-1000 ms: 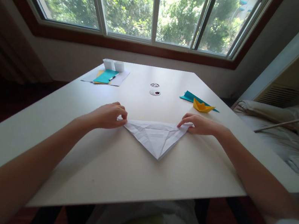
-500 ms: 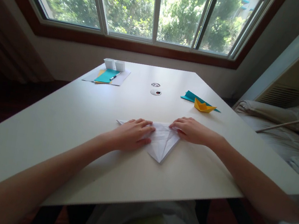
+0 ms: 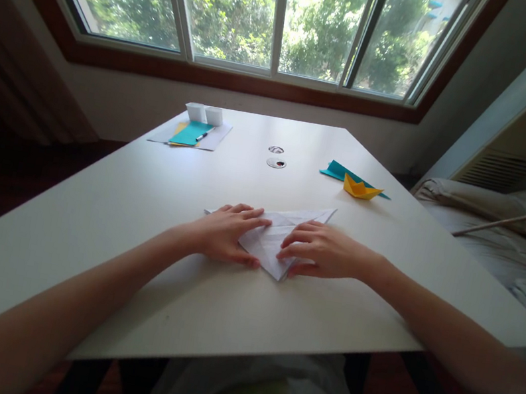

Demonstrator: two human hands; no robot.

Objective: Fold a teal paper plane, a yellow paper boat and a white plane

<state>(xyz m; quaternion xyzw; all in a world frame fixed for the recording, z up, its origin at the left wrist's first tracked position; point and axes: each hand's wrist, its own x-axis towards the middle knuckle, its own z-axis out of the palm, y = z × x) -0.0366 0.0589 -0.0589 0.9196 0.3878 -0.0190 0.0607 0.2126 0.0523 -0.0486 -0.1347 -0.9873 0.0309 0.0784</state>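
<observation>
A sheet of white folded paper (image 3: pixel 269 242) lies on the table, creased, its lower point towards me and a sharp corner sticking out at the upper right. My left hand (image 3: pixel 231 232) rests on its left part, fingers spread and thumb near the lower left edge. On the other side, my right hand (image 3: pixel 322 250) is at the lower right edge, with curled fingers over the paper and the thumb beside the edge. The paper under both hands is partly hidden.
On the white table (image 3: pixel 165 302), a yellow paper boat (image 3: pixel 361 189) stands before a teal folded paper (image 3: pixel 340 171). Back left are teal sheets (image 3: pixel 190 133), a pen (image 3: pixel 204 134) and two white paper boxes (image 3: pixel 205 114). Two round inserts (image 3: pixel 276 163) sit mid-table.
My right hand has moved down from the paper's upper right edge to its lower right edge. A pointed corner now extends at the upper right. My left hand has shifted slightly left.
</observation>
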